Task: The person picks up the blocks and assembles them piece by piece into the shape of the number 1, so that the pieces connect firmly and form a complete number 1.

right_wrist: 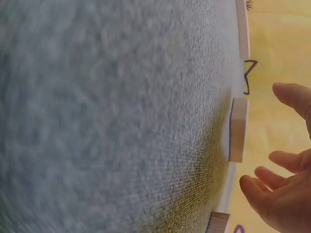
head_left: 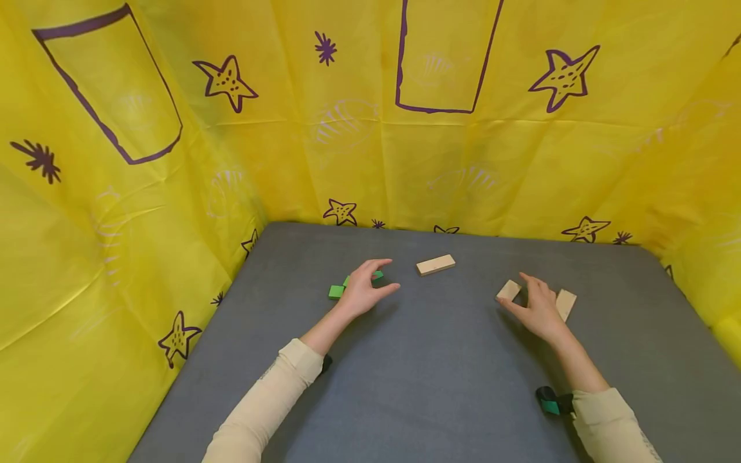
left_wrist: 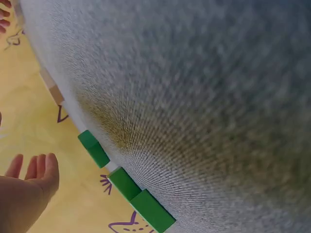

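Green blocks (head_left: 336, 292) lie on the table (head_left: 405, 386), partly hidden by your left hand (head_left: 361, 291), its thumb and fingers apart. Next lies a wooden block (head_left: 436, 265); further right your right hand (head_left: 538, 308), likewise spread apart, hovers near two more wooden blocks (head_left: 509, 290).

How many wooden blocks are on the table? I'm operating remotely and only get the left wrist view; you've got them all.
Observer: Three in the head view: a left block, a middle block and a right block.

Operator: Where's the right hand among them?

Observer: In the head view, the right hand appears between the middle block and the right block.

Operator: Is it gripping one?

Observer: No, the right wrist view shows its fingers apart from the blocks there.
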{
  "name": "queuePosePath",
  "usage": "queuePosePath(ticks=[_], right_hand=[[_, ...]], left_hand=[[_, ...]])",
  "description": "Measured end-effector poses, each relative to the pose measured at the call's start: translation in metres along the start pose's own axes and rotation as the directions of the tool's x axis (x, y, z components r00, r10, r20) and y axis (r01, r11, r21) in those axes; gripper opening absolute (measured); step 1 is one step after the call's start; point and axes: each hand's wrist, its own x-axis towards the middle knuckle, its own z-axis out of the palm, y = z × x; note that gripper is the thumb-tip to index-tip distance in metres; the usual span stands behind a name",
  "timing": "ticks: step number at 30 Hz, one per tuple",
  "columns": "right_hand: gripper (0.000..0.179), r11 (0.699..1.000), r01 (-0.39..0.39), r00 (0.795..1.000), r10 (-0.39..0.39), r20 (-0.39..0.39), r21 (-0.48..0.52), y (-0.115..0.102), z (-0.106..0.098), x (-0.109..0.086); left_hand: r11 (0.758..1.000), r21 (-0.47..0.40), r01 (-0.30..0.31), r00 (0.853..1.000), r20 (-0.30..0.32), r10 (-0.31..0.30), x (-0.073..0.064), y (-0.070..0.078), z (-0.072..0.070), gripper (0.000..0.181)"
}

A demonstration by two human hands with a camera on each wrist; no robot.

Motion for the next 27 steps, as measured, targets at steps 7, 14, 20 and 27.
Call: queuePosePath(ticks=[7,14,20,27], right_hand=[[0.080,1.000,-0.025,0.998,0.026,0.052,-0.015,0.004,-0.001,0.004],[0.080,0.999,-0.044,0.994,0.046,0.098,-0.024,0.006,-0.003,0.008],[0.078,0.999,-0.027,0.994,0.030,0.105,-0.028,0.008,-0.002,0.009],[0.075,1.000,-0.011,0.994,0.013,0.108,-0.016,0.008,-0.002,0.009]], left_hand=[[1.000,0.000,0.007,0.996,0.087,-0.007,0.008,-0.002,0.005,0.050],[0.999,0.009,0.037,0.986,0.162,-0.038,0.021,-0.005,0.010,0.048],[0.999,0.043,0.014,0.979,0.203,-0.022,0.034,-0.008,0.014,0.047],[0.994,0.107,0.010,0.973,0.228,-0.034,0.048,-0.007,0.022,0.047]])
